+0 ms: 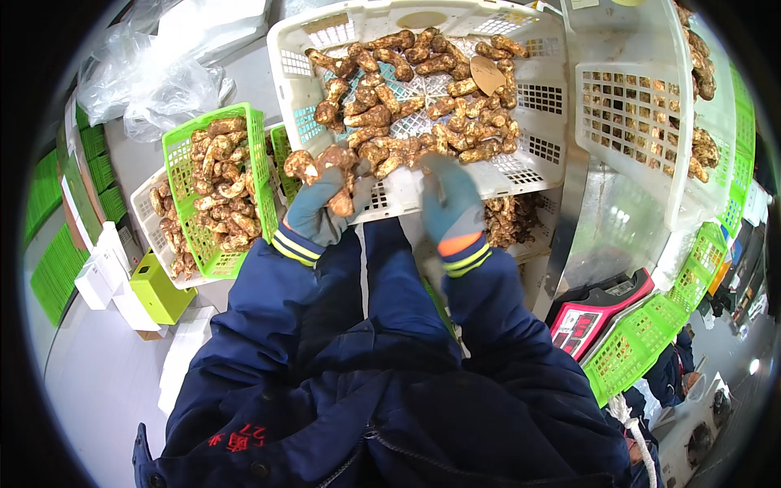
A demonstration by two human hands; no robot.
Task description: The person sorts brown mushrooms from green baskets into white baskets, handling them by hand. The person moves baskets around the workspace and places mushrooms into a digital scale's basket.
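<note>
My left hand [320,204], in a grey-blue glove, grips several brown-and-cream mushrooms [334,160] that look like matsutake. They are held over the near left corner of a white plastic crate [404,190]. Many more mushrooms [467,131] lie on the crate's slatted floor, mostly along its sides and near edge. Also gloved, my right hand [450,198] is at the crate's near wall, its fingertips beside the closest mushrooms. Blur hides whether those fingers hold one. A brown oval card [487,75] rests on the mushrooms at the right.
Left of the crate, a green basket [263,177] full of mushrooms sits on a white crate [146,204]. Clear plastic bags [161,91] lie behind it. Another white crate [631,177] stands at right, above a red-edged scale [576,329] and green baskets [634,348]. Mushrooms [515,222] also lie below.
</note>
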